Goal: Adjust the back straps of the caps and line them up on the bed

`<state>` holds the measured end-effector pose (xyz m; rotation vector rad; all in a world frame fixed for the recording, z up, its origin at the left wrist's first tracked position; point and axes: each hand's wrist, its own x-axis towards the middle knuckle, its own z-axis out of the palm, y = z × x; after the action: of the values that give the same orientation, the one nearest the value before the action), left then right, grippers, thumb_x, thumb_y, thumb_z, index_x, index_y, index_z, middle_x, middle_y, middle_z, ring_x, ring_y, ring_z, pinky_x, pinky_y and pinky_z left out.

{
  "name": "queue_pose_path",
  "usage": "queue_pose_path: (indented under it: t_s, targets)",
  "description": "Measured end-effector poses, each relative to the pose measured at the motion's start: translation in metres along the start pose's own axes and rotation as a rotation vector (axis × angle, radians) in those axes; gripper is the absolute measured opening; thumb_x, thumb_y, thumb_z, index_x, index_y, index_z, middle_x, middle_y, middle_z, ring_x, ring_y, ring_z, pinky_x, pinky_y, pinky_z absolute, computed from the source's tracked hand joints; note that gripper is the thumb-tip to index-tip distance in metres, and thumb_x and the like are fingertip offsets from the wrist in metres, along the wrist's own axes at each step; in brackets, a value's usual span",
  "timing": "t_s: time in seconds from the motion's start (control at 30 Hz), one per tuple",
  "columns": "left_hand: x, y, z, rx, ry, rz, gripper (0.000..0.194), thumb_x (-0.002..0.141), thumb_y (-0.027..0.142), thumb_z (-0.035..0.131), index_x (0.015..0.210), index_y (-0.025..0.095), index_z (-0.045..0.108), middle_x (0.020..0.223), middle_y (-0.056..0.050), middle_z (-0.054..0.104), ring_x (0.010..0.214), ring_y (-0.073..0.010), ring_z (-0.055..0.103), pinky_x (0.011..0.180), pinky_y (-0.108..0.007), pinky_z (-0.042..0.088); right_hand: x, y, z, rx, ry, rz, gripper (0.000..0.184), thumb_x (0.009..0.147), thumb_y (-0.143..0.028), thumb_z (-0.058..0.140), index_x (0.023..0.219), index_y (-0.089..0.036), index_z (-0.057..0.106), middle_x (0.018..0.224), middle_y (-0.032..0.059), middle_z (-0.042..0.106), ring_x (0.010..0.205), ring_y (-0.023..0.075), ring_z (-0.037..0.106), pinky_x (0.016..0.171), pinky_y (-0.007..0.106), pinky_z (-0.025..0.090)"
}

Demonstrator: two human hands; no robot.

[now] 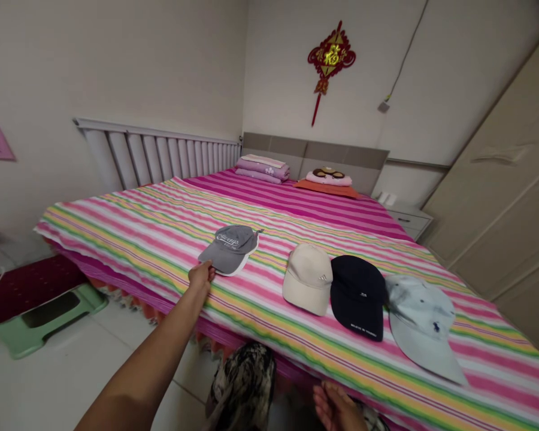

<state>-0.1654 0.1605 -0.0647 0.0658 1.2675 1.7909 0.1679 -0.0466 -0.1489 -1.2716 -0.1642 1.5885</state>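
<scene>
My left hand (201, 276) reaches out over the bed, its fingers pinched on the front brim of a grey baseball cap (232, 245) with white lettering. The cap rests on the striped sheet, brim towards me. Low in the view, by the near edge of the bed, my right hand (339, 407) holds nothing, its fingers loosely bent. To the right, a beige cap (309, 278), a black cap (358, 294) and a pale blue cap (422, 323) with a dark logo sit side by side, brims facing me.
Folded purple bedding (263, 169) and a pink pillow (329, 179) on orange cloth lie by the headboard (278, 146). A white radiator (161, 154) runs along the left. A green stool (49, 320) stands on the floor. A bedside cabinet (406, 220) and wardrobe (494, 179) are right.
</scene>
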Motion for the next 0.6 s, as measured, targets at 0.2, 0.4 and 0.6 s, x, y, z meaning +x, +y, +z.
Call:
queue_pose_path:
  t_s: [0.2,0.4,0.6]
  targets:
    - [-0.006,0.022,0.023,-0.124,-0.217,-0.111,0.018,0.076,-0.001,0.041,0.072,0.013,0.052,0.051,0.002,0.053,0.045,-0.0074,0.053,0.051,-0.019,0.048,0.000,0.001,0.002,-0.015,-0.002,0.000,0.036,0.043,-0.020,0.081,0.067,-0.016,0.054,0.056,0.0021,0.068,0.048,0.0113,0.062,0.046,0.018,0.050]
    - [-0.040,0.029,0.032,-0.252,-0.466,-0.104,0.023,0.074,-0.001,0.042,0.084,0.013,0.057,0.062,-0.002,0.061,0.055,-0.0095,0.057,0.060,-0.021,0.049,-0.002,0.003,0.003,-0.057,-0.021,-0.021,0.034,0.045,-0.023,0.080,0.067,-0.016,0.055,0.058,0.0013,0.068,0.050,0.0108,0.062,0.048,0.018,0.049]
    - [-0.095,-0.008,0.009,-0.248,-0.743,-0.174,0.034,0.071,-0.001,0.045,0.096,0.018,0.056,0.077,-0.003,0.066,0.066,-0.0107,0.060,0.069,-0.023,0.048,-0.020,-0.023,0.037,-0.131,-0.224,-0.080,0.033,0.057,-0.034,0.075,0.077,-0.012,0.061,0.069,0.0064,0.069,0.058,0.0140,0.063,0.055,0.023,0.050]
